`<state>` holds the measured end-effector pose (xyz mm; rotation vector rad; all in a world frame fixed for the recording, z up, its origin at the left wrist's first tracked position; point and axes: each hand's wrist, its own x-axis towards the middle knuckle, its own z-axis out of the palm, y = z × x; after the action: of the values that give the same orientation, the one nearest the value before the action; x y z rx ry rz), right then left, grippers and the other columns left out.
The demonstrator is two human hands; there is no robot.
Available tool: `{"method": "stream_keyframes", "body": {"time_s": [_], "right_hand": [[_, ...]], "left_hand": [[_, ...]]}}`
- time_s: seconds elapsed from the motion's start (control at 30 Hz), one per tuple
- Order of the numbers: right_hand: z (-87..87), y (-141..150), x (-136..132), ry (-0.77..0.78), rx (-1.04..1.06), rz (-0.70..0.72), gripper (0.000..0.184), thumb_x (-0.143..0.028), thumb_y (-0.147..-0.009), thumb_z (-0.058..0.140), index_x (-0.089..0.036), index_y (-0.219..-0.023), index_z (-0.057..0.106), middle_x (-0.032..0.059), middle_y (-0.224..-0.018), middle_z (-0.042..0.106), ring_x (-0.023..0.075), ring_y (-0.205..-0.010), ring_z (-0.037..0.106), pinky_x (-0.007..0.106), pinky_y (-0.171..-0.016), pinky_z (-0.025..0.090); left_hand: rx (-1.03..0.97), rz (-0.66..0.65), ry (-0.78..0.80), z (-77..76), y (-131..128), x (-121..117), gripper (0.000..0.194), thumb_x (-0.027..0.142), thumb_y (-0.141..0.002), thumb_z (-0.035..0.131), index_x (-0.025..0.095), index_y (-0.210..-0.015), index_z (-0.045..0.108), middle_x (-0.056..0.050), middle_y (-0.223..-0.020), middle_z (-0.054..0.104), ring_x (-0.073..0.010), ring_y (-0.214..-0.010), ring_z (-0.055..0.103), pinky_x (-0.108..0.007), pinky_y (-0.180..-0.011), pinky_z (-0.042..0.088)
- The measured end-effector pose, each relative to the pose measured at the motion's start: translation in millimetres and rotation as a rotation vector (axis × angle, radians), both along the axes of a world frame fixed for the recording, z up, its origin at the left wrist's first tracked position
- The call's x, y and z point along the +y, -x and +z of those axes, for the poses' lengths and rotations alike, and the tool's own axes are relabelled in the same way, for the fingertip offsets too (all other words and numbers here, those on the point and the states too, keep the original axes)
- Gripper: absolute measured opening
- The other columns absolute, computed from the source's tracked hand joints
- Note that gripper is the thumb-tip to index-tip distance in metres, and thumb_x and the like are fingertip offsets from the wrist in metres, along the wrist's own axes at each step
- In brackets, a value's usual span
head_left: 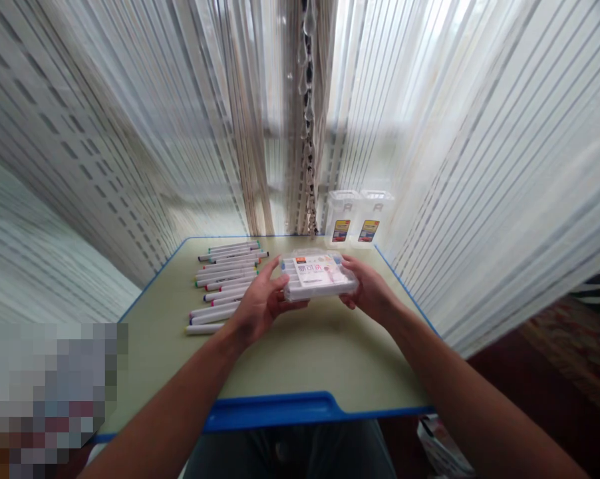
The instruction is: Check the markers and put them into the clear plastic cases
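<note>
A clear plastic marker case [317, 274] with a printed label is held above the table, with white markers showing inside it. My left hand [266, 296] grips its left end, thumb on top and fingers underneath. At the right end, my right hand [367, 285] is closed around the case's edge. Several loose white markers [230, 288] with coloured ends lie in a rough column on the table, left of the case. My left hand and wrist hide the right ends of some nearer markers.
Two clear plastic boxes [342, 216] with colourful stickers stand side by side at the table's back right. The pale green table [300, 362] has a blue rim and a pencil groove [270, 409] in front. Striped curtains [205, 133] hang behind it. A bag [442, 446] sits below right.
</note>
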<state>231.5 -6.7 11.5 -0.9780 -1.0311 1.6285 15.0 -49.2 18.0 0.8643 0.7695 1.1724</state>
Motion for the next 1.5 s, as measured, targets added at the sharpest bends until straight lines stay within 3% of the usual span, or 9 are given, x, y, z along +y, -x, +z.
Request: {"method": "stream_keyframes", "body": {"time_s": [0.23, 0.33, 0.43, 0.67, 0.83, 1.07, 1.2, 1.37, 1.5], "right_hand": [[-3.9, -5, 1, -0.161, 0.018, -0.013, 0.055, -0.022, -0.074, 0.066, -0.021, -0.129, 0.056, 0.0025, -0.087, 0.076, 0.0167, -0.061, 0.069, 0.024, -0.048, 0.053], [-7.3, -5, 1, -0.230, 0.004, 0.075, 0.049, -0.022, -0.074, 0.077, -0.019, -0.121, 0.062, 0.0052, -0.100, 0.077, 0.0192, -0.083, 0.073, 0.031, -0.074, 0.058], [-11.0, -6, 4, -0.289, -0.012, 0.139, 0.049, -0.026, -0.070, 0.085, -0.018, -0.115, 0.066, 0.0081, -0.107, 0.076, 0.0232, -0.096, 0.071, 0.039, -0.092, 0.054], [-19.0, -12, 13, -0.333, -0.099, 0.040, 0.052, -0.025, -0.057, 0.094, -0.019, -0.103, 0.071, 0.0068, -0.102, 0.076, 0.0225, -0.092, 0.069, 0.037, -0.089, 0.053], [-15.5, -15, 12, -0.344, -0.148, 0.018, 0.054, -0.027, -0.054, 0.095, -0.019, -0.103, 0.072, 0.0081, -0.102, 0.075, 0.0235, -0.088, 0.070, 0.039, -0.086, 0.054], [-8.0, -16, 9, -0.646, -0.218, -0.033, 0.048, -0.031, -0.062, 0.092, -0.021, -0.103, 0.070, 0.0096, -0.113, 0.072, 0.0242, -0.098, 0.069, 0.041, -0.091, 0.053], [-1.6, -14, -1, -0.906, -0.368, -0.072, 0.033, -0.027, -0.075, 0.084, -0.022, -0.105, 0.070, 0.0082, -0.108, 0.070, 0.0254, -0.108, 0.064, 0.045, -0.100, 0.048], [9.3, -7, -19, -1.110, -0.521, -0.123, 0.033, -0.018, -0.084, 0.075, -0.025, -0.116, 0.070, 0.0090, -0.108, 0.063, 0.0236, -0.102, 0.063, 0.043, -0.091, 0.053], [10.5, -6, -22, -1.085, -0.422, -0.142, 0.057, -0.017, -0.081, 0.078, -0.032, -0.134, 0.062, 0.0106, -0.133, 0.055, 0.0260, -0.128, 0.054, 0.044, -0.102, 0.051]], "left_hand": [[0.083, 0.120, -0.080, -8.0, 0, 1, 0.076, 0.022, -0.089, 0.066, 0.024, -0.155, 0.030, -0.011, -0.119, 0.071, -0.0206, -0.091, 0.073, -0.040, -0.081, 0.063], [0.159, 0.163, -0.191, -14.5, 0, 4, 0.071, 0.025, -0.087, 0.069, 0.018, -0.150, 0.039, -0.013, -0.126, 0.067, -0.0220, -0.100, 0.071, -0.038, -0.087, 0.061], [0.309, 0.223, -0.357, -20.8, 2, 7, 0.058, 0.028, -0.087, 0.068, 0.013, -0.141, 0.051, -0.015, -0.130, 0.065, -0.0222, -0.104, 0.070, -0.035, -0.091, 0.058], [0.784, 0.330, -0.880, -17.5, 5, -5, 0.039, 0.018, -0.085, 0.073, 0.020, -0.124, 0.068, -0.008, -0.116, 0.071, -0.0198, -0.105, 0.066, -0.032, -0.093, 0.052], [0.846, 0.325, -1.054, -11.1, 3, -11, 0.031, 0.013, -0.084, 0.072, 0.021, -0.114, 0.071, -0.007, -0.110, 0.072, -0.0186, -0.103, 0.068, -0.030, -0.091, 0.052], [0.968, 0.350, -1.012, -13.7, 3, -10, 0.041, -0.002, -0.075, 0.063, 0.018, -0.110, 0.064, -0.007, -0.109, 0.071, -0.0210, -0.105, 0.066, -0.032, -0.093, 0.052], [1.016, 0.485, -0.847, -16.9, 5, -7, 0.031, 0.012, -0.081, 0.069, 0.018, -0.111, 0.065, -0.006, -0.105, 0.071, -0.0220, -0.099, 0.068, -0.034, -0.090, 0.053], [0.829, 0.432, -0.771, -21.6, 6, -3, 0.033, 0.028, -0.083, 0.075, 0.023, -0.115, 0.068, -0.007, -0.116, 0.069, -0.0237, -0.110, 0.065, -0.036, -0.095, 0.052], [0.536, 0.360, -0.598, -18.5, 7, 0, 0.024, 0.028, -0.081, 0.077, 0.021, -0.103, 0.070, -0.005, -0.100, 0.071, -0.0201, -0.094, 0.068, -0.029, -0.081, 0.056]]}}
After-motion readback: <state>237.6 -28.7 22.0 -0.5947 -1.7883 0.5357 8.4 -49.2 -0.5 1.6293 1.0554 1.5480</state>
